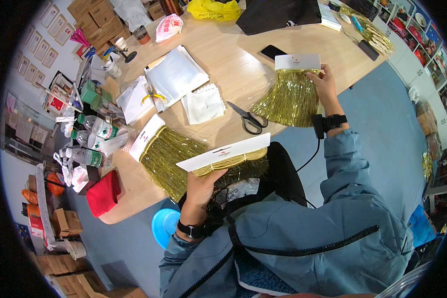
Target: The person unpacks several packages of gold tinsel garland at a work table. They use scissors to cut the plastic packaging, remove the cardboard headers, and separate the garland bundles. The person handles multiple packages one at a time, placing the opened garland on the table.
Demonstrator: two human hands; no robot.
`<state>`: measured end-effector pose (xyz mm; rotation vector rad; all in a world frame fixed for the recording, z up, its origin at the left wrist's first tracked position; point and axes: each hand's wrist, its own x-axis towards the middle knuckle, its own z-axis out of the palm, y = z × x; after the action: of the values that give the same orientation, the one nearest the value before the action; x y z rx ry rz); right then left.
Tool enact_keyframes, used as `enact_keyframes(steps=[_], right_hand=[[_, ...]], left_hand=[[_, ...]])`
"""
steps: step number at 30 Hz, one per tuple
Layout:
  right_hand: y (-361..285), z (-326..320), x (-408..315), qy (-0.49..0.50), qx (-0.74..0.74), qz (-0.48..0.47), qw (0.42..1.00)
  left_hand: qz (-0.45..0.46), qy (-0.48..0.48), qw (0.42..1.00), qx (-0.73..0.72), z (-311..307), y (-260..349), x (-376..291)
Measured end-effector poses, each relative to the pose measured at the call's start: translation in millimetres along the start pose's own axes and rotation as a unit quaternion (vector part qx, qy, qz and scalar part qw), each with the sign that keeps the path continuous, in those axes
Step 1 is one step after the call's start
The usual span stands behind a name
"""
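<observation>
My left hand (202, 186) grips a gold tinsel fringe bundle (229, 160) under its white header card (223, 152), close to my lap. The card bears print and has a hanging slot. My right hand (326, 85) pinches the upper right edge of a second gold tinsel fringe (292, 97), just below its white card (298, 62). Its strands spread over the table's edge. A third carded tinsel fringe (171, 152) lies on the table at the left, partly behind the one in my left hand. Black-handled scissors (250, 120) rest between the fringes, blades pointing away.
On the wooden table (223, 56) lie a stack of clear plastic sleeves (177, 76), white cloth squares (204, 104), and a black phone (273, 51). Plastic bottles (100, 126) and a red cloth (103, 193) sit left. A blue stool (165, 227) stands below.
</observation>
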<state>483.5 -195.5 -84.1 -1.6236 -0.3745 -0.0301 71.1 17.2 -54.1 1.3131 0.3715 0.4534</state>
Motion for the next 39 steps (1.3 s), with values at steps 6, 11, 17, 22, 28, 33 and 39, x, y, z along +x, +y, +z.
enact_keyframes(steps=[6, 11, 17, 22, 28, 33, 39], right_hand=[[-114.5, 19.6, -67.4, -0.092, 0.157, -0.097, 0.979], [-166.0, 56.0, -134.0, -0.167, 0.226, -0.126, 0.951], [-172.5, 91.8, -181.9, -0.241, 0.309, -0.079, 0.917], [-171.0, 104.4, -197.8, -0.245, 0.359, -0.055, 0.899], [-167.0, 109.1, -198.0, -0.242, 0.361, -0.060, 0.899], [-164.4, 111.0, -199.8, -0.226, 0.371, -0.033, 0.900], [-163.6, 111.8, -203.7, -0.253, 0.368, -0.014, 0.895]], left_hand=[[0.029, -0.071, 0.996, -0.050, -0.2, 50.0, 4.3], [0.172, -0.110, 0.979, 0.022, 11.0, 80.7, 24.7], [0.108, -0.050, 0.989, -0.091, 28.7, 77.8, 18.7], [0.159, -0.052, 0.981, -0.097, 25.1, 74.6, 21.5], [0.195, -0.053, 0.975, -0.090, 22.1, 70.3, 21.1], [0.225, 0.028, 0.973, -0.052, 26.3, 63.4, 20.6], [0.201, 0.083, 0.975, -0.037, 21.1, 57.4, 25.1]])
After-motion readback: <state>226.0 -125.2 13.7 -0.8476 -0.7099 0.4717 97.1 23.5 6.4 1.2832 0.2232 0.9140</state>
